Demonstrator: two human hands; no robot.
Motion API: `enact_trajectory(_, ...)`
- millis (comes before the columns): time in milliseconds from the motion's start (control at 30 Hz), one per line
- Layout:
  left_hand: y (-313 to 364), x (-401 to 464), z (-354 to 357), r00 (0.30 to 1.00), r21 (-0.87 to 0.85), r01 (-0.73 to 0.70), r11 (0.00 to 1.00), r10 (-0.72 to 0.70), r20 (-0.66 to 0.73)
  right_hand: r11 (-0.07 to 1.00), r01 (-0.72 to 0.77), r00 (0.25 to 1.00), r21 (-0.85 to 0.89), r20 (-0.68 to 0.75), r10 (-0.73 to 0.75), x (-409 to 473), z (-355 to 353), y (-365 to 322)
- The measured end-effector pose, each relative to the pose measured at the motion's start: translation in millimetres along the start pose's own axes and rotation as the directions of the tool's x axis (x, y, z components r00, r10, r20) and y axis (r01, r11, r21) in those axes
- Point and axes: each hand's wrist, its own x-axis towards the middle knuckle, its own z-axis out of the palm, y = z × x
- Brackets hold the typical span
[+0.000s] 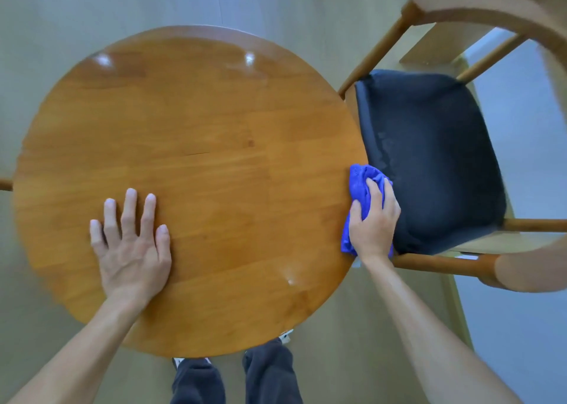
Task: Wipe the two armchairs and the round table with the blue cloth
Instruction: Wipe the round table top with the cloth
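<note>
While the left hand [130, 244] lies flat with fingers spread on the table [190, 145], the right hand [374, 219] grips the cloth [360, 182] at the table's right edge. Just beside it stands an armchair [429, 158].

The armchair [429, 158] at three o'clock is being cropped; the blue cloth [360, 182] is being partly hidden by the right hand [372, 222].

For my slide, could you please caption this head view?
Left hand flat on the round table, right hand gripping the blue cloth at the table's edge beside an armchair.
</note>
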Motion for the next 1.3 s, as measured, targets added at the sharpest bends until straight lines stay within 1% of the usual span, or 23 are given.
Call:
enact_trajectory(33,-1,1,1,1.000,0.005,0.000,1.000,0.000,-0.008,0.998,-0.068,0.998,0.002,-0.018,0.068,4,2,-7)
enact_trajectory(67,-1,1,2,1.000,0.008,-0.001,1.000,0.001,-0.015,0.996,-0.090,0.995,-0.021,-0.042,0.089,0,4,-17)
enact_trajectory(100,-1,2,2,1.000,0.011,-0.005,1.000,0.006,-0.020,0.998,-0.054,0.997,-0.046,-0.065,0.051,-10,6,-29)
enact_trajectory(167,-1,2,3,0.999,0.011,-0.017,1.000,0.017,-0.029,0.992,0.114,0.992,-0.047,-0.056,-0.116,-52,12,-65)
enact_trajectory(200,-1,2,2,0.999,0.012,-0.017,1.000,0.018,-0.038,0.975,0.222,0.975,-0.009,-0.016,-0.222,-80,17,-88)
enact_trajectory(233,0,2,2,0.999,0.017,-0.015,1.000,0.016,-0.050,0.941,0.336,0.941,0.048,0.035,-0.338,-109,23,-109)
enact_trajectory(267,0,2,0,0.998,0.021,-0.011,1.000,0.012,-0.061,0.886,0.450,0.885,0.116,0.077,-0.459,-133,27,-127)
enact_trajectory(333,-1,7,-6,0.998,0.012,-0.006,1.000,0.006,-0.065,0.751,0.621,0.746,0.225,0.124,-0.654,-151,31,-134)
enact_trajectory(400,-4,22,-15,0.999,-0.002,-0.024,1.000,0.023,-0.041,0.660,0.709,0.646,0.248,0.148,-0.749,-130,29,-114)
enact_trajectory(433,-7,32,-19,0.999,-0.002,-0.042,0.999,0.042,-0.026,0.653,0.722,0.633,0.229,0.165,-0.757,-114,27,-98)
enact_trajectory(467,-9,41,-22,0.998,0.003,-0.054,0.999,0.054,-0.014,0.689,0.697,0.665,0.198,0.181,-0.724,-94,26,-83)
enact_trajectory(500,-11,51,-24,0.999,0.007,-0.048,0.999,0.048,-0.004,0.756,0.636,0.734,0.153,0.181,-0.655,-74,26,-70)
enact_trajectory(567,-14,66,-23,1.000,-0.001,-0.002,1.000,0.002,0.024,0.900,0.434,0.889,0.038,0.146,-0.434,-30,29,-57)
enact_trajectory(633,-17,72,-18,0.999,0.013,0.005,1.000,-0.005,0.037,0.978,0.204,0.976,-0.048,0.084,-0.200,8,34,-61)
enact_trajectory(700,-22,71,-12,1.000,0.048,-0.023,0.999,0.022,0.018,0.997,0.019,1.000,-0.076,0.013,-0.018,40,43,-72)
enact_trajectory(767,-24,70,-9,0.999,0.066,-0.032,0.997,0.032,-0.001,0.989,-0.133,0.990,-0.065,-0.052,0.130,66,53,-87)
enact_trajectory(833,-24,70,-8,0.999,0.074,-0.028,0.997,0.029,-0.012,0.966,-0.254,0.966,-0.041,-0.068,0.251,89,64,-104)
enact_trajectory(900,-23,71,-9,0.999,0.082,-0.033,0.996,0.035,-0.012,0.945,-0.326,0.944,-0.032,-0.068,0.324,113,76,-123)
enact_trajectory(1000,-23,71,-9,0.999,0.076,-0.035,0.996,0.035,-0.004,0.954,-0.299,0.954,-0.039,-0.053,0.297,151,94,-161)
enact_trajectory(1100,-23,71,-9,0.999,0.081,-0.036,0.996,0.036,-0.003,0.982,-0.185,0.982,-0.037,0.014,0.186,179,118,-218)
enact_trajectory(1200,-23,71,-11,0.999,0.095,-0.047,0.994,0.047,0.008,0.997,0.057,0.992,-0.046,0.118,-0.051,180,147,-296)
enact_trajectory(1233,-23,72,-11,0.999,0.094,-0.046,0.994,0.045,0.010,0.987,0.157,0.976,-0.035,0.162,-0.149,171,155,-323)
enact_trajectory(1300,-22,72,-12,0.999,0.078,-0.035,0.996,0.035,0.005,0.933,0.360,0.907,-0.002,0.236,-0.349,137,168,-372)
